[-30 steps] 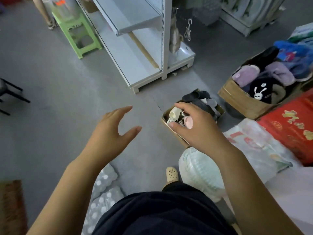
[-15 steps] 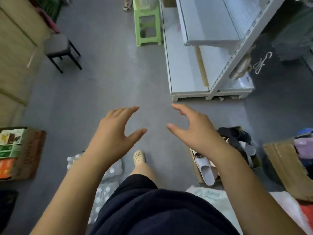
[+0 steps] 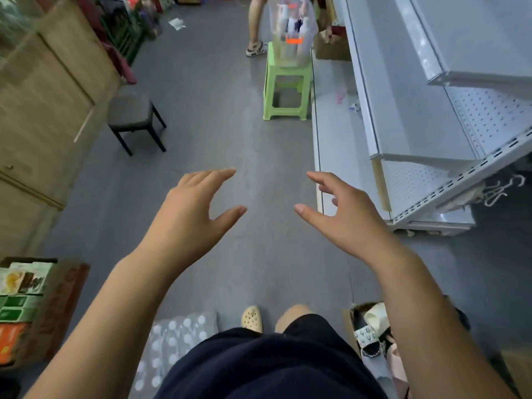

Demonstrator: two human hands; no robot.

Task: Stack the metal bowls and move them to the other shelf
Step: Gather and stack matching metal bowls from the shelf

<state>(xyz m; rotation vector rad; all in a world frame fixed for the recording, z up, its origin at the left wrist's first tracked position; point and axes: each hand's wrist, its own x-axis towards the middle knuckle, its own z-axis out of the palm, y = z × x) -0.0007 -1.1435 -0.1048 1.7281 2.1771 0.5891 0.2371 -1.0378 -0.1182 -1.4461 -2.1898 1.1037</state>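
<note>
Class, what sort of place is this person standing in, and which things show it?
Probably a small shop being stocked: bare white display shelves, a box of sandals on the floor, packaged goods at the left.

The smooth grey floor [image 3: 218, 145] is spreading in one even tone. The lime-green square plastic stool [image 3: 288, 79] is glowing brightest, and the clear plastic container [image 3: 292, 24] is carrying an orange label. The white metal shelf unit [image 3: 403, 110] is showing back panels dotted with a regular grid of small holes. The square padded stool [image 3: 131, 110] is pairing a dark grey seat with black legs. The soft grey bundle [image 3: 172, 341] is showing white polka dots. The cream perforated clog [image 3: 252, 318] is looking pale beside the dark navy clothing [image 3: 259, 367].
</note>
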